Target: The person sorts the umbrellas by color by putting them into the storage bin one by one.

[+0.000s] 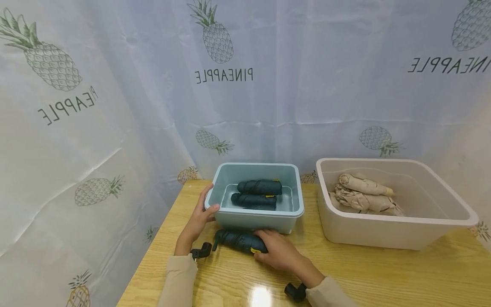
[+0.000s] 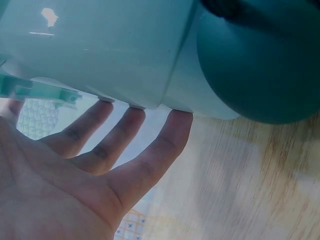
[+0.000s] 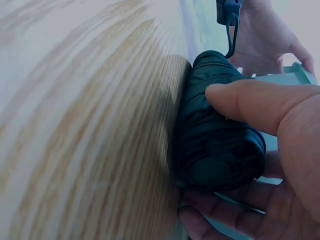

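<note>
A dark green folded umbrella [image 1: 239, 241] with a yellow tag lies on the table in front of a blue-green bin [image 1: 253, 218]. My right hand [image 1: 278, 251] grips its right end, thumb across the top and fingers round the far side, as the right wrist view shows. My left hand [image 1: 199, 215] rests against the bin's front left corner, thumb at the rim. In the left wrist view its outstretched fingers [image 2: 150, 160] touch the outer wall. Inside the bin are more dark folded umbrellas [image 1: 259, 186], stacked in a row.
To the right stands a larger cream bin [image 1: 383, 232] with several beige folded umbrellas [image 1: 364, 194] in its left part. Both bins are on the wooden table [image 1: 238, 277]. Behind it hangs a curtain [image 1: 268, 106] printed with pineapples.
</note>
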`<state>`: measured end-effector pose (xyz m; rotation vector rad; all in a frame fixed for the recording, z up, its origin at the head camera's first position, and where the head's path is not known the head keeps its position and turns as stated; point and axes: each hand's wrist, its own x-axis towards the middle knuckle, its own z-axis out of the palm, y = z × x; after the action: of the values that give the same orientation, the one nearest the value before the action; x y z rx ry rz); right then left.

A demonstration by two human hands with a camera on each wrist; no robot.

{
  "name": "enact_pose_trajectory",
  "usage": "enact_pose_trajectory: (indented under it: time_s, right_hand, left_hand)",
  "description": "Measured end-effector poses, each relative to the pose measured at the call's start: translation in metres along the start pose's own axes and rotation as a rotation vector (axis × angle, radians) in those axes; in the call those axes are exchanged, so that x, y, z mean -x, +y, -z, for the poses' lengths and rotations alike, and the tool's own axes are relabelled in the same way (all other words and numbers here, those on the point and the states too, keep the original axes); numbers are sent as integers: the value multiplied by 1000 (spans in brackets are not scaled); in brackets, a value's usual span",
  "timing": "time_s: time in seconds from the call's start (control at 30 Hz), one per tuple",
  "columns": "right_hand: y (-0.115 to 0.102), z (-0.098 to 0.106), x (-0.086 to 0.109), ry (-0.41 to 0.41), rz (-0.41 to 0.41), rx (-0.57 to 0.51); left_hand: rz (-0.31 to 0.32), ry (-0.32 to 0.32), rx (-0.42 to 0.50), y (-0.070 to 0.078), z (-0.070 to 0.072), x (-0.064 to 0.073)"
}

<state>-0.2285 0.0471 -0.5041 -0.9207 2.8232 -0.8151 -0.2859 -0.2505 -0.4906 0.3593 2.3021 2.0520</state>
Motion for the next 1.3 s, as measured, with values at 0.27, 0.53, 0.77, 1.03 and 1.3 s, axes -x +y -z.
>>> enact_pose_trajectory:
  time_s: [0.27,0.53,0.77,1.03,1.3]
  right_hand:
    - [0,0,-1,-31,-44,-113]
    - [-4,6,0,6,-40,-215]
    - [-11,15,2,85,-9,-221]
    - [-20,25,6,136,8,-249]
    - [-22,34,8,125,8,-300]
  left_hand:
    - [1,-6,-1,1,0,1]
    - [-2,-8,0,2,0,2]
    - [-9,-12,0,1,0,3]
    - [-11,-2,-24,1,-1,3]
    - [-7,0,-32,1,-1,4]
